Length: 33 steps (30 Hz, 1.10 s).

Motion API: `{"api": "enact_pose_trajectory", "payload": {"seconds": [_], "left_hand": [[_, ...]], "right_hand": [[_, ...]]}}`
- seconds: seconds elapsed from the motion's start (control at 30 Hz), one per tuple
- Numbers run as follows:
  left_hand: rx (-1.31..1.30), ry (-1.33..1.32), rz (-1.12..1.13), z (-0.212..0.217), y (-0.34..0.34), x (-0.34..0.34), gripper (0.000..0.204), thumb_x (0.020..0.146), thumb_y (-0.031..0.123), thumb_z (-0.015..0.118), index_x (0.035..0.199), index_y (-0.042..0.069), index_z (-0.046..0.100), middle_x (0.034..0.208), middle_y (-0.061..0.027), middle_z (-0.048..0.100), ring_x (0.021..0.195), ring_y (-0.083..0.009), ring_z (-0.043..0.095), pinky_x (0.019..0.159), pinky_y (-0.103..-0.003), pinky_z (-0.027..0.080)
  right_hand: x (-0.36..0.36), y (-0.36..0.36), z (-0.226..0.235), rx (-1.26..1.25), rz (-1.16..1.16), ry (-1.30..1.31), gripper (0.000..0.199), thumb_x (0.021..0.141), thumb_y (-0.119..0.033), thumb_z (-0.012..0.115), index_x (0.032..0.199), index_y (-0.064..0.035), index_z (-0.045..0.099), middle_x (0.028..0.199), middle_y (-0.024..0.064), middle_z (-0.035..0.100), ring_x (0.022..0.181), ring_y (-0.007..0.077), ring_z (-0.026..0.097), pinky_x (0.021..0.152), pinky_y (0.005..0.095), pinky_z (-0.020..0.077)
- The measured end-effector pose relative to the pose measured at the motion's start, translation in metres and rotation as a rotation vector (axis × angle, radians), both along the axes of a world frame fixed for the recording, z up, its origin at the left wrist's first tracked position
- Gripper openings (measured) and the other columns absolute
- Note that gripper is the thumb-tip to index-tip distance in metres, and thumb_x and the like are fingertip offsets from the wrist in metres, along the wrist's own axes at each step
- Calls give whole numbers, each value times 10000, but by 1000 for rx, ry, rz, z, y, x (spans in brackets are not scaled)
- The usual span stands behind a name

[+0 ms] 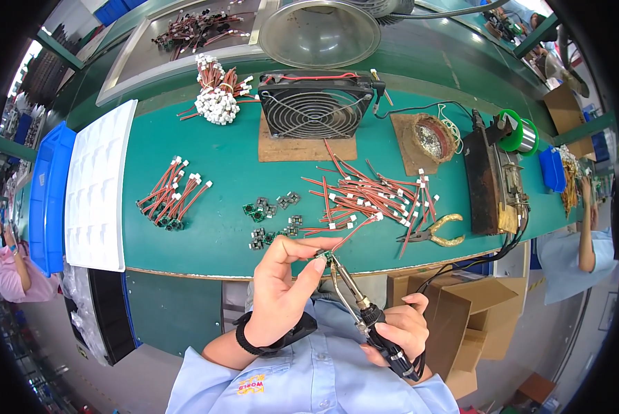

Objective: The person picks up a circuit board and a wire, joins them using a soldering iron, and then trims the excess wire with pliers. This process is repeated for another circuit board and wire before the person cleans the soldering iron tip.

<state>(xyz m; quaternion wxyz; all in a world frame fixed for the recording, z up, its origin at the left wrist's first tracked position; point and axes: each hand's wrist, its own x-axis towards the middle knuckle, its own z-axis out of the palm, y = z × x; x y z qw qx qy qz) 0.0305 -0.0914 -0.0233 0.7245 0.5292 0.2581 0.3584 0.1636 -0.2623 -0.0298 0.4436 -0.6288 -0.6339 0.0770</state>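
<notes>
The left hand (280, 283) pinches a small green circuit board (325, 256) between thumb and fingertips, just off the near edge of the green surface (220, 238). The right hand (402, 331) is wrapped around the black handle of a soldering iron (373, 316), whose metal tip points up and to the left and reaches the board; whether it actually touches is too small to tell. A thin red wire (354, 233) runs from the board up and to the right, ending in a white plug (377, 217). Just beyond the left hand lie several loose boards (275, 214) in a loose cluster. Farther left is a group of wired boards (175, 196), their white plugs pointing away from the person. To the right of the loose boards spreads a heap of red and dark wires (371, 196), with a pair of pliers (447, 231) with yellowish handles near its right side. Behind the heap, a black fan (316, 114) stands upright on a brown board. A round dish (430, 138) sits to its right, near a dark metal box (482, 183) and a spool of solder (528, 136). A white tray (99, 186) lies along the left end, beside a blue bin (47, 200).
</notes>
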Motion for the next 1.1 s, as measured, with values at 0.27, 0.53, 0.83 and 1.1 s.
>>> {"api": "enact_pose_trajectory", "payload": {"seconds": [0.27,0.53,0.83,1.1], "left_hand": [[99,19,15,0,0,-1,117,883,-32,540,952,29,467,1120,-195,629,1056,-220,600,915,-336,440],[-95,-51,-29,5,8,-8,85,901,13,536,948,45,473,1126,-201,624,1081,-214,578,945,-338,412],[-565,-226,-192,23,10,-21,117,857,123,566,917,64,484,1029,-209,631,944,-240,567,833,-371,412],[-474,-131,-138,19,9,-18,100,865,106,556,904,65,474,1056,-217,626,990,-237,568,875,-368,406]], "right_hand": [[1,-2,5,-27,-11,71,510,591,-220,843,1046,-174,616,753,-29,627,682,150,613,831,394,364],[14,-1,4,141,-122,111,477,683,-212,786,1107,-141,579,729,26,625,692,191,616,849,403,364],[85,66,-20,-71,-694,65,466,855,-50,624,1299,-16,485,1175,124,571,1048,179,573,927,299,443],[71,59,-17,16,-745,149,477,835,-75,651,1288,-29,511,1107,113,592,1000,182,563,912,307,429]]}}
